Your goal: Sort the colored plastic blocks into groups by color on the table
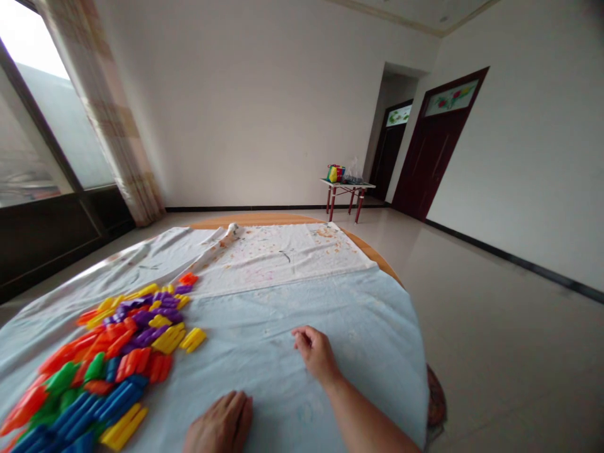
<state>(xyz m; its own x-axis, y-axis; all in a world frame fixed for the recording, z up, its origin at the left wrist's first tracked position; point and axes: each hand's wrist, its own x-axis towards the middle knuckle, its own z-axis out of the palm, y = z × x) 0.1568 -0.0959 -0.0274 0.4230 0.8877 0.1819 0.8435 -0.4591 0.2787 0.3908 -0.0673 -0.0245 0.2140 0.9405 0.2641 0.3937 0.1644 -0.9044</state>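
Observation:
My left hand [221, 423] rests palm down on the light blue cloth [264, 358] at the near edge of the view, its fingers side by side and lying nearly flat, with nothing seen under them. Farther out and to the right, my right hand [317, 353] is loosely curled on the cloth, and no object shows in it. To the left of both hands lies a spread heap of plastic toy blocks [99, 346] in red, orange, yellow, purple, blue and green. A yellow block [192, 340] sits at the heap's right edge, apart from both hands.
A white patterned cloth [287, 255] covers the far part of the round wooden table [380, 258]. Across the room stands a small table [346, 184] carrying a colourful bag [336, 173] and a clear plastic bag [353, 172]. A curtain [111, 113] hangs at the left.

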